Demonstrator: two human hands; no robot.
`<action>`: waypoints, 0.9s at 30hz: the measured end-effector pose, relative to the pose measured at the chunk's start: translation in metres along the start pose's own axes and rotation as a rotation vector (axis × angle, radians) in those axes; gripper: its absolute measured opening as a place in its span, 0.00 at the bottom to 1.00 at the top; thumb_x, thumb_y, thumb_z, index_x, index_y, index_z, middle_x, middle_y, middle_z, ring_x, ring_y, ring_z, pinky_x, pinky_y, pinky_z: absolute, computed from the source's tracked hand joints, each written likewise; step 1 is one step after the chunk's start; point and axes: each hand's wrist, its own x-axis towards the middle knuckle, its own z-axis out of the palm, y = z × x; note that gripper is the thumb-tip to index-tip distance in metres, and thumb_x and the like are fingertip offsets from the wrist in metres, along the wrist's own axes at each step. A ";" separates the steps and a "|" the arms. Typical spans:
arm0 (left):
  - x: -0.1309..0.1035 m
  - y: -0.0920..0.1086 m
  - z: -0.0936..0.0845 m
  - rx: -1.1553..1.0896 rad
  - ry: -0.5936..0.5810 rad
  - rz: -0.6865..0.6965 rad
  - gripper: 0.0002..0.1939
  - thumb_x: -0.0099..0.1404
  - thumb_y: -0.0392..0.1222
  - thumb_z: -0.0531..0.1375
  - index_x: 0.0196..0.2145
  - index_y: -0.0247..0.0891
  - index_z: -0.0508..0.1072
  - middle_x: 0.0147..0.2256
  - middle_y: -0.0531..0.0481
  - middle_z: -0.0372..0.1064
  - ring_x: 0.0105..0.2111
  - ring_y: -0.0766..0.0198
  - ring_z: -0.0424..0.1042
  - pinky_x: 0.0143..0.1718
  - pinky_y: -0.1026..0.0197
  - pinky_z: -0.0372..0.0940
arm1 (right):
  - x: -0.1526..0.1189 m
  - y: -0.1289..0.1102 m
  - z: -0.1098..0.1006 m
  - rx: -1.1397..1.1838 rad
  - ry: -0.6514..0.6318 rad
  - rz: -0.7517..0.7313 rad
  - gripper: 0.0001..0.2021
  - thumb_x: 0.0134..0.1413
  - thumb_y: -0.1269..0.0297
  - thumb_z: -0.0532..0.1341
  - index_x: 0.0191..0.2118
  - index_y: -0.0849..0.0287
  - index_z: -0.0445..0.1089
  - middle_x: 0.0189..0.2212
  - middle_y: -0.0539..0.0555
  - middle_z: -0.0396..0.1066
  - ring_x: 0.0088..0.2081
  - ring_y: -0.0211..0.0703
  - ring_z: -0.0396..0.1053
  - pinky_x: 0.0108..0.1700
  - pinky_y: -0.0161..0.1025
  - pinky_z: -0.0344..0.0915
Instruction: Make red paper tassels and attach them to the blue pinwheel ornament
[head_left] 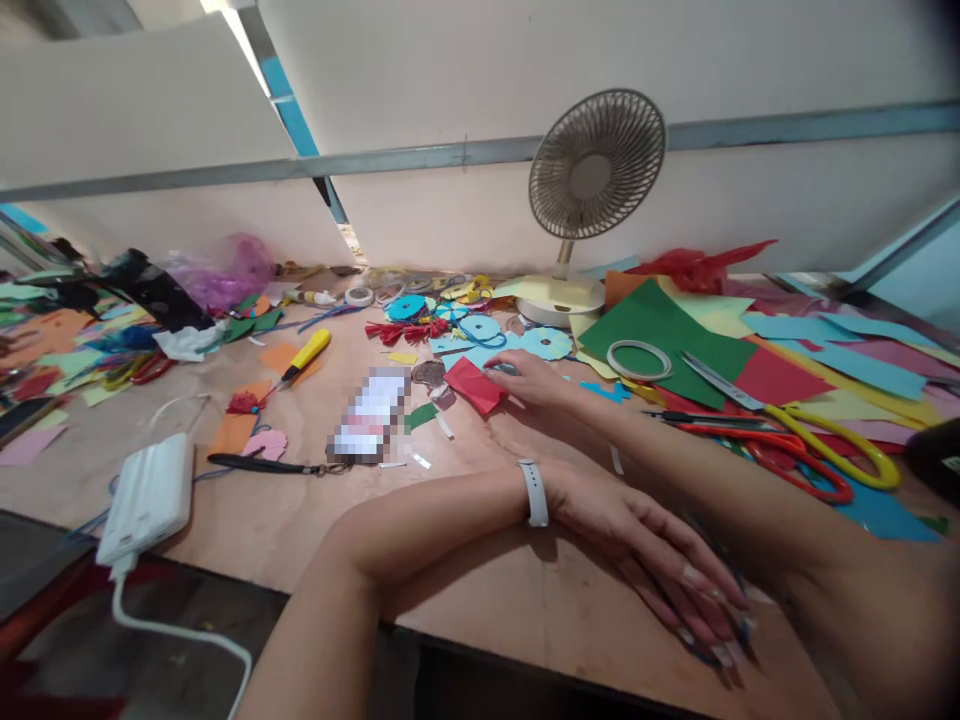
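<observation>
My left hand (652, 560) lies across the front of the wooden table, palm down, fingers stretched loosely to the right. It holds nothing, and a pale watch band (534, 492) circles its wrist. Farther back, my right hand (525, 378) has curled fingers at the right edge of a small red paper piece (474, 386). A small grey-blue item (502, 368) shows at those fingertips; its kind is unclear. Just left of the paper are a dark roundish piece (429, 374) and a phone (371, 415) with a blurred screen. Green paper (421, 416) lies between phone and red paper.
A fan (596, 165) stands at the back. Yellow-handled scissors (832, 440), red-handled scissors (810, 470), a tape roll (639, 361) and coloured paper lie right. A yellow-handled screwdriver (309, 352) and a white power bank (148, 497) with its cable are left.
</observation>
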 end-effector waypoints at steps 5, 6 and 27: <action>-0.009 -0.008 0.009 -0.017 0.114 0.057 0.19 0.60 0.34 0.70 0.49 0.36 0.79 0.46 0.42 0.78 0.48 0.56 0.80 0.52 0.54 0.73 | -0.017 -0.004 -0.001 -0.038 -0.035 -0.095 0.16 0.59 0.72 0.55 0.44 0.58 0.79 0.49 0.57 0.78 0.51 0.49 0.74 0.56 0.44 0.68; -0.010 -0.008 0.010 -0.015 0.120 0.060 0.19 0.60 0.34 0.70 0.49 0.35 0.79 0.46 0.42 0.78 0.48 0.56 0.80 0.52 0.55 0.73 | -0.024 -0.004 -0.002 -0.051 -0.044 -0.122 0.16 0.58 0.73 0.55 0.44 0.58 0.79 0.52 0.57 0.77 0.54 0.49 0.73 0.57 0.44 0.67; -0.005 -0.007 0.006 -0.043 0.118 0.034 0.18 0.59 0.36 0.71 0.47 0.36 0.80 0.45 0.42 0.78 0.47 0.55 0.81 0.52 0.53 0.73 | 0.009 0.022 -0.010 -0.658 -0.224 -0.304 0.21 0.66 0.77 0.48 0.61 0.75 0.65 0.53 0.73 0.73 0.53 0.57 0.72 0.57 0.53 0.64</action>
